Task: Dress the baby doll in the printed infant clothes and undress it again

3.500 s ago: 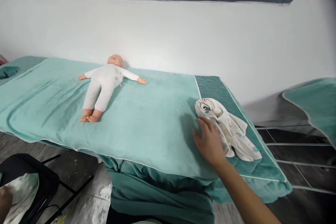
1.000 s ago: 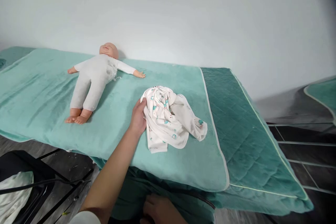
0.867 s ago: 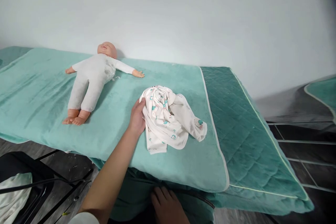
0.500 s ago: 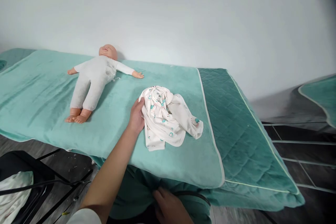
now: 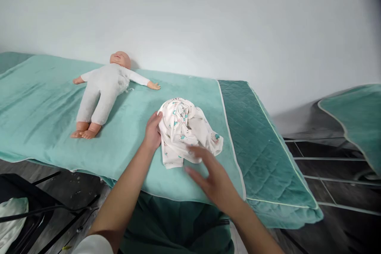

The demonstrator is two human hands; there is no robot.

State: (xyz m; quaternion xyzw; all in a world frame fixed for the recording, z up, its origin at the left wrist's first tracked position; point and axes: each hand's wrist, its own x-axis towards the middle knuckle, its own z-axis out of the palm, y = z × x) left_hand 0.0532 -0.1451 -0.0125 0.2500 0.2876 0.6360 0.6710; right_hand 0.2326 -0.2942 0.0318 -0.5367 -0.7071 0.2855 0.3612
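Observation:
A crumpled white baby garment (image 5: 178, 127) with small teal prints lies on the pale green blanket (image 5: 131, 158) in front of me. At its left edge, my left hand (image 5: 153, 131) grips the fabric between thumb and fingers. My right hand (image 5: 210, 174), a little blurred, hovers over the garment's lower right part with thumb and fingers apart and nothing in them. A baby doll (image 5: 102, 87) with a white cloth body lies on its back to the left, arms spread, with white stuffing showing at its side.
A darker green quilted cover (image 5: 262, 147) shows at the bed's right end. Behind stands a white wall (image 5: 190, 27). Black chair (image 5: 20, 202) with a cloth on it at lower left. Metal rails (image 5: 330, 158) and another green-covered surface (image 5: 354, 115) are on the right.
My right hand has risen from my lap to the garment, its fingers apart. My left hand keeps its grip on the garment's left edge. The view has shifted slightly.

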